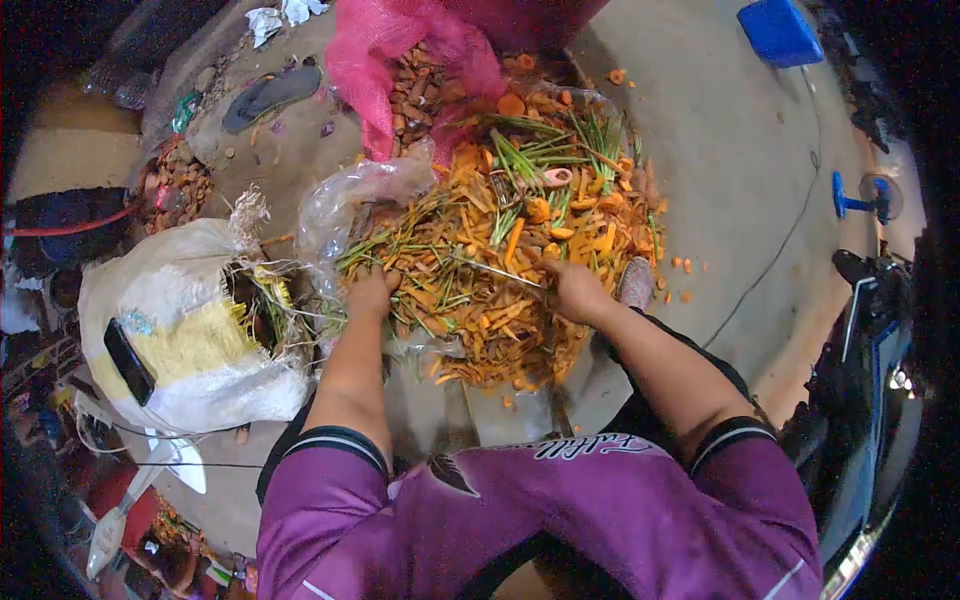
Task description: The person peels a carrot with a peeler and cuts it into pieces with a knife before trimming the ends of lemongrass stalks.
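Observation:
My right hand (578,290) is closed around the handle of a knife (500,270); its thin blade points left across the heap. My left hand (372,291) lies at the heap's left side, fingers curled down among green stems; what they hold, if anything, is hidden. Between and beyond both hands spreads a large heap of orange carrot peelings (470,200) and cut pieces. Long green stems (530,152) lie across its top. A pale pink object with a slot (557,177) rests among them.
A pink mesh sack (375,60) with brown roots (412,95) stands beyond the heap. Clear plastic (340,205) lies to the left, near a white woven sack (200,310) with a dark phone (130,362) on it. A sandal (270,98) and a blue object (780,32) lie farther off.

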Available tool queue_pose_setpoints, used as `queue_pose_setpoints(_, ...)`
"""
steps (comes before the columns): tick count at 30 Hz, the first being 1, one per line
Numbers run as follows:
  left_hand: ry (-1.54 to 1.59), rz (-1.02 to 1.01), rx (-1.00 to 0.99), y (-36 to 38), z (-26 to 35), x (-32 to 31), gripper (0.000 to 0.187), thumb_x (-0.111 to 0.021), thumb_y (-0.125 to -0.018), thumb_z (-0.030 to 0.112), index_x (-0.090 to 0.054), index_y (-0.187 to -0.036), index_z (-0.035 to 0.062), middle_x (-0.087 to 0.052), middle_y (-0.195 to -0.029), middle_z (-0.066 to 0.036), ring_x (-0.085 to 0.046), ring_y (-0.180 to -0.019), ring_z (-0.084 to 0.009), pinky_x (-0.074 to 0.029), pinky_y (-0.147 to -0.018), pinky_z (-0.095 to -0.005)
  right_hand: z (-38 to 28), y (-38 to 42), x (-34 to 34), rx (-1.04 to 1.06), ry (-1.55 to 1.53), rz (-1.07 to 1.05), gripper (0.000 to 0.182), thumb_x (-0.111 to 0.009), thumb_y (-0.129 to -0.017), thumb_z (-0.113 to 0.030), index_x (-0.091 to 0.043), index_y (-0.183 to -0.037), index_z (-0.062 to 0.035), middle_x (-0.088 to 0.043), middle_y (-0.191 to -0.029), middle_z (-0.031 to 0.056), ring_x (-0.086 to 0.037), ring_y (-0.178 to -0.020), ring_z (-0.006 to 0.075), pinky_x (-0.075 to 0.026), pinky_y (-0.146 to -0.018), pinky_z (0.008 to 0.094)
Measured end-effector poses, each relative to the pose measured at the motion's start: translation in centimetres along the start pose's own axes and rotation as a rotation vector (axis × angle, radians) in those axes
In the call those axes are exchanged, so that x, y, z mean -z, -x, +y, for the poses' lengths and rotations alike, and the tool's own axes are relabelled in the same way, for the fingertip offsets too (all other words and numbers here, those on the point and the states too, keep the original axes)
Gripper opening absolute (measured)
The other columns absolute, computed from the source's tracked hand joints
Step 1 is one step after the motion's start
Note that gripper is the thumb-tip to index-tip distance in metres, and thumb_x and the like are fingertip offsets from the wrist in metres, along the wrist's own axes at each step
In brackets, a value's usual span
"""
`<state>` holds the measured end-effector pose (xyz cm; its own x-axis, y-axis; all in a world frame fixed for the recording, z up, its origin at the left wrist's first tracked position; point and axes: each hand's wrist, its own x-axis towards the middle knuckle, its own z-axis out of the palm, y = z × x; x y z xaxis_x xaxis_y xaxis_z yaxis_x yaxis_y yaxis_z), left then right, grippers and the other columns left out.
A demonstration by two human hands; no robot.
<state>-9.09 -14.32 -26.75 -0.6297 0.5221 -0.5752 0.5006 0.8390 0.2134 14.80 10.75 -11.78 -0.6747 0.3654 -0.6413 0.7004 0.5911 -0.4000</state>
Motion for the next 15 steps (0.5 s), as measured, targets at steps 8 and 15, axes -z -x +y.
queue_pose_setpoints(8, -0.317, -0.002, -0.284, 2.0, 0.9, 2.7, 0.028, -0.054, -0.073, 0.022, -0.052, -0.096, 0.0053, -0.049, -0.102, -0.022, -0.05, -0.093, -0.038, -0.043, -0.078, -0.0429, 1.7, -10.0, 5.5, -0.058, 0.268, 0.62, 0.027, -0.04, -0.076, -0.008, -0.051, -0.1, -0.0067, -0.052, -0.097, 0.0173, -0.052, -0.09, 0.0327, -0.042, -0.078, 0.0387)
queue_pose_setpoints(15, -0.037, -0.085, -0.187, 1.8, 0.7, 4.7, 0.047, -0.067, -0.059, 0.024, -0.054, -0.099, 0.0028, -0.053, -0.102, -0.02, -0.053, -0.091, -0.0334, -0.043, -0.076, -0.0387, 2.1, -9.4, 6.3, -0.078, 0.428, 0.364, 0.02, -0.058, -0.067, -0.015, -0.054, -0.085, -0.0061, -0.056, -0.092, 0.0124, -0.054, -0.085, 0.0296, -0.044, -0.071, 0.0374)
